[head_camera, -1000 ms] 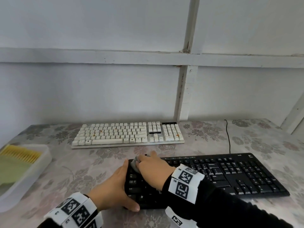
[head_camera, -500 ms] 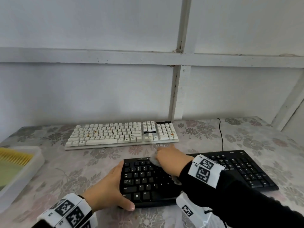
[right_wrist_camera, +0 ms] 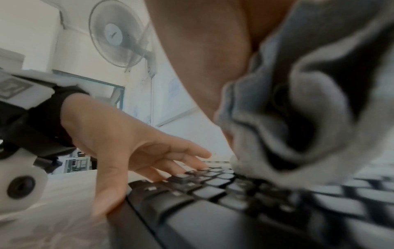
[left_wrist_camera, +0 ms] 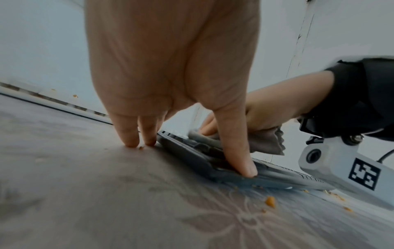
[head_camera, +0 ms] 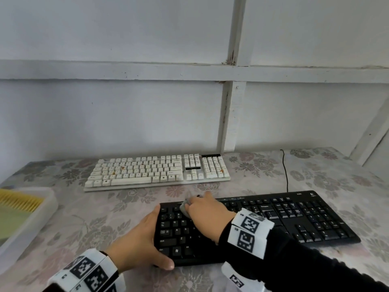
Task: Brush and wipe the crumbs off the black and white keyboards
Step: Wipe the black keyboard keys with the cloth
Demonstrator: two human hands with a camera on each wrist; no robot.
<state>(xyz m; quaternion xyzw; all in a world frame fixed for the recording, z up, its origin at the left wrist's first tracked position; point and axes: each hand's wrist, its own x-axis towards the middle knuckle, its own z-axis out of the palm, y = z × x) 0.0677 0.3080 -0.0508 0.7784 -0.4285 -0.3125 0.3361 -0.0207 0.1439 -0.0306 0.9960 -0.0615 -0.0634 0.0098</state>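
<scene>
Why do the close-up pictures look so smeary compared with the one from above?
Head view: even, soft daylight, black keyboard and white keyboard fairly sharp, straight wall beams bent by the wide lens. Left wrist view: the left hand sits right at the lens, so it and the near tablecloth go soft. Right wrist view: the grey cloth fills the frame, blurred, as are the nearest keys.

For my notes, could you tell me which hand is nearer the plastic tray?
Left. The left hand braces the black keyboard's tray-side end; the right hand wipes farther from the tray.
</scene>
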